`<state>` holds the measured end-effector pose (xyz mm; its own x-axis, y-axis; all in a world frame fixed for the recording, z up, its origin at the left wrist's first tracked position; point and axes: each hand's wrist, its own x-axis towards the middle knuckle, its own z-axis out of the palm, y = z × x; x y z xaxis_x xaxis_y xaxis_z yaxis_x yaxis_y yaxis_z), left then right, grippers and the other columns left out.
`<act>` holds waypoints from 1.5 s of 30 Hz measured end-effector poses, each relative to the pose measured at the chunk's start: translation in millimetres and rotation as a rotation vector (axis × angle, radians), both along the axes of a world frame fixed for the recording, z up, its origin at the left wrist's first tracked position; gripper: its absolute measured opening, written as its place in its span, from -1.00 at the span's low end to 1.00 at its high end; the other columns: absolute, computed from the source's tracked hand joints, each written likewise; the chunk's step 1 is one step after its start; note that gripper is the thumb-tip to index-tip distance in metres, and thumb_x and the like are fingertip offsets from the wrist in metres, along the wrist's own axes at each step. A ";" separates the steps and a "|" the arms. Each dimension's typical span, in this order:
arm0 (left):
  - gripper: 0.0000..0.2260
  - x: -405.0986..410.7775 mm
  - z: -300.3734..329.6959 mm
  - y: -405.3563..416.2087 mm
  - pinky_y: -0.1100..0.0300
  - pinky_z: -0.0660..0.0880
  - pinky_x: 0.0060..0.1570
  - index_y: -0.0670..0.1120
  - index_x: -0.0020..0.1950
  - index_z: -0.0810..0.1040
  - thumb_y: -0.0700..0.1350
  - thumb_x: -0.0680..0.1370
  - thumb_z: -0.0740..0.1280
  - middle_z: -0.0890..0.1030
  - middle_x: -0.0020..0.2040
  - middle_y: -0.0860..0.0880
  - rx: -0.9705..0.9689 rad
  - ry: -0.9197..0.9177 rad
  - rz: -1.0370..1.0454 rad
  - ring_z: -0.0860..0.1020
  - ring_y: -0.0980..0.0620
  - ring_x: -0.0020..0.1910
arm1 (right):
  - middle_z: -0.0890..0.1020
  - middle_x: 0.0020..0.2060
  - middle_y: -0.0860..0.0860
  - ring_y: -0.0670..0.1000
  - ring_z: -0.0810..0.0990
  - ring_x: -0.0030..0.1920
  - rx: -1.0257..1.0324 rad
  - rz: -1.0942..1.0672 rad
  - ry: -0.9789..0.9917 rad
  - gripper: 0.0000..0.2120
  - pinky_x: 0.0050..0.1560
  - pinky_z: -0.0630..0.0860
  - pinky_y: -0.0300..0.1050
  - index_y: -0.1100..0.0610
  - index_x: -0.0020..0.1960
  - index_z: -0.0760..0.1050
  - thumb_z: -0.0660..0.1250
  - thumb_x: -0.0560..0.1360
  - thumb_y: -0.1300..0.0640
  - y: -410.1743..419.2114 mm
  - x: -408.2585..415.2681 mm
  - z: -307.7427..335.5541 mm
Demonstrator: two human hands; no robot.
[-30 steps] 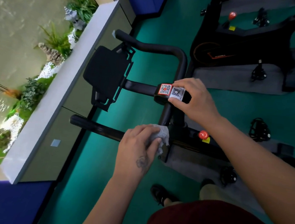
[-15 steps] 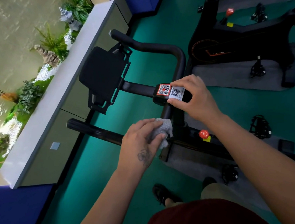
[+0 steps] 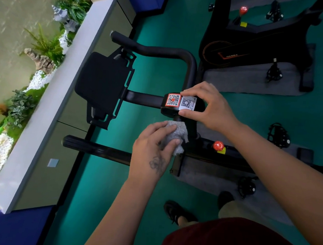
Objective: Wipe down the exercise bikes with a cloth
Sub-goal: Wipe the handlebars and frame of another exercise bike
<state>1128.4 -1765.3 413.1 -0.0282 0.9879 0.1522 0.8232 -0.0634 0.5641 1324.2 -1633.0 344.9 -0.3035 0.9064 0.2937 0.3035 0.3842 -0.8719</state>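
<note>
A black exercise bike stands under me, its handlebar (image 3: 162, 52) looping from the far left round to the centre block (image 3: 179, 104) that carries two QR-code stickers. My right hand (image 3: 206, 106) grips that block, thumb on its near edge and fingers over the top. My left hand (image 3: 153, 143) holds a crumpled grey cloth (image 3: 177, 133) against the handlebar where the near bar (image 3: 96, 148) curves up toward the block. A black tablet holder (image 3: 101, 86) sits on the bar's left end.
A second black bike (image 3: 256, 41) stands on a grey mat (image 3: 256, 79) at the far right. A white ledge (image 3: 59, 87) with plants runs along the left. My bike's red knob (image 3: 218, 145) and pedals (image 3: 278, 134) lie to the right; my shoe (image 3: 175, 210) rests on green floor.
My left hand has slid the cloth along the near bar to the right and up toward the centre block. My right hand has kept its grip on the block.
</note>
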 end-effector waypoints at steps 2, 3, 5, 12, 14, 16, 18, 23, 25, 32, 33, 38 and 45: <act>-0.69 -5.2 -0.9 1.9 0.00 0.66 0.20 0.03 0.28 0.74 -0.01 0.54 0.59 0.62 0.32 0.11 -0.027 -0.033 -0.019 0.61 0.16 0.26 | 0.58 0.18 -0.14 -0.10 0.51 0.22 0.003 0.001 0.005 -0.50 0.29 0.43 -0.15 -0.02 0.30 0.63 0.60 0.42 -0.12 0.5 -0.9 -2.1; -0.69 -8.6 -0.5 -0.8 0.00 0.67 0.16 0.04 0.29 0.73 -0.01 0.55 0.58 0.62 0.32 0.11 -0.043 -0.052 -0.029 0.61 0.16 0.27 | 0.58 0.18 -0.14 -0.10 0.51 0.22 0.002 0.003 0.010 -0.50 0.29 0.43 -0.15 -0.02 0.30 0.63 0.60 0.42 -0.13 0.8 -1.1 -3.2; -0.70 -14.9 1.4 -9.8 0.03 0.70 0.08 0.06 0.28 0.73 0.00 0.55 0.58 0.61 0.31 0.13 -0.071 -0.080 -0.040 0.62 0.13 0.27 | 0.58 0.18 -0.14 -0.10 0.51 0.23 -0.001 0.002 0.024 -0.50 0.31 0.42 -0.16 -0.03 0.30 0.63 0.60 0.42 -0.14 1.3 -1.4 -5.0; -0.68 -9.7 0.3 -13.4 0.11 0.64 0.21 0.05 0.30 0.74 0.00 0.55 0.57 0.62 0.34 0.16 -0.046 -0.038 -0.005 0.58 0.27 0.28 | 0.59 0.17 -0.13 -0.12 0.51 0.21 -0.006 0.002 0.047 -0.49 0.27 0.36 -0.33 -0.05 0.29 0.64 0.56 0.40 -0.21 2.7 -2.2 -6.9; -0.68 -2.8 -1.7 -0.6 0.10 0.63 0.23 0.03 0.31 0.73 -0.05 0.55 0.57 0.61 0.35 0.13 -0.029 -0.055 -0.003 0.58 0.27 0.28 | 0.58 0.16 -0.14 -0.11 0.50 0.20 -0.008 0.004 0.042 -0.48 0.26 0.35 -0.34 -0.05 0.28 0.63 0.55 0.40 -0.24 4.1 -2.0 -6.2; -0.68 3.0 -4.0 10.1 0.04 0.63 0.25 0.01 0.31 0.73 -0.09 0.56 0.58 0.61 0.36 0.09 -0.013 -0.048 0.005 0.59 0.20 0.27 | 0.58 0.15 -0.13 -0.09 0.51 0.19 -0.004 0.013 0.034 -0.47 0.26 0.37 -0.31 -0.04 0.27 0.64 0.55 0.39 -0.26 5.2 -1.7 -5.7; -0.68 5.9 -5.4 14.1 0.00 0.64 0.25 0.01 0.31 0.73 -0.09 0.56 0.58 0.61 0.36 0.08 -0.003 -0.025 0.013 0.59 0.16 0.27 | 0.58 0.14 -0.12 -0.08 0.51 0.18 -0.004 0.023 0.035 -0.46 0.24 0.38 -0.28 -0.02 0.27 0.65 0.56 0.38 -0.26 6.8 -1.0 -4.9; -0.73 -5.9 -2.1 -6.9 0.01 0.67 0.13 0.10 0.26 0.73 -0.02 0.56 0.57 0.61 0.30 0.17 -0.041 -0.032 0.005 0.60 0.23 0.22 | 0.57 0.13 -0.15 -0.09 0.51 0.20 -0.043 0.028 0.064 -0.53 0.27 0.43 -0.14 -0.09 0.24 0.65 0.63 0.38 -0.16 8.0 0.1 -5.8; -0.73 -11.6 -1.4 -16.0 0.00 0.67 0.13 0.14 0.26 0.73 0.03 0.56 0.56 0.61 0.30 0.18 -0.062 -0.026 0.005 0.60 0.24 0.24 | 0.57 0.13 -0.16 -0.09 0.51 0.21 -0.048 0.029 0.076 -0.53 0.28 0.43 -0.12 -0.09 0.25 0.65 0.63 0.38 -0.15 7.1 -0.3 -7.0; -0.70 4.6 -1.9 14.1 0.14 0.62 0.20 0.02 0.28 0.74 -0.10 0.55 0.58 0.63 0.32 0.11 -0.020 -0.022 0.008 0.57 0.28 0.20 | 0.57 0.13 -0.16 -0.06 0.52 0.19 -0.037 0.010 0.084 -0.53 0.28 0.45 -0.06 -0.05 0.26 0.65 0.61 0.40 -0.16 7.8 -1.4 -7.8; -0.69 6.9 -1.6 19.8 0.15 0.60 0.21 0.01 0.28 0.74 -0.10 0.54 0.59 0.63 0.31 0.11 -0.013 -0.010 0.011 0.55 0.29 0.20 | 0.57 0.13 -0.15 -0.06 0.52 0.19 -0.033 0.014 0.080 -0.53 0.28 0.46 -0.03 -0.05 0.26 0.65 0.60 0.41 -0.16 7.8 -1.4 -7.6; -0.72 3.2 -0.1 13.6 0.01 0.66 0.17 0.03 0.28 0.73 -0.06 0.57 0.56 0.60 0.31 0.11 -0.044 0.024 -0.016 0.58 0.18 0.21 | 0.58 0.15 -0.13 -0.05 0.51 0.22 -0.051 0.036 0.088 -0.54 0.30 0.45 -0.03 -0.06 0.26 0.65 0.59 0.42 -0.16 6.2 -0.1 -4.9; -0.76 -5.1 3.1 -7.4 -0.03 0.68 0.11 0.09 0.26 0.73 -0.02 0.59 0.54 0.61 0.30 0.10 -0.061 0.113 -0.050 0.62 0.10 0.20 | 0.58 0.15 -0.15 -0.08 0.51 0.22 -0.065 0.027 0.098 -0.55 0.29 0.44 -0.07 -0.09 0.26 0.65 0.61 0.42 -0.14 5.3 -1.1 -5.0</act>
<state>1123.3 -1772.7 416.1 0.0350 0.9952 0.0913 0.8784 -0.0742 0.4722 1323.1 -1627.7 339.9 -0.3010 0.9162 0.2644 0.2055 0.3330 -0.9203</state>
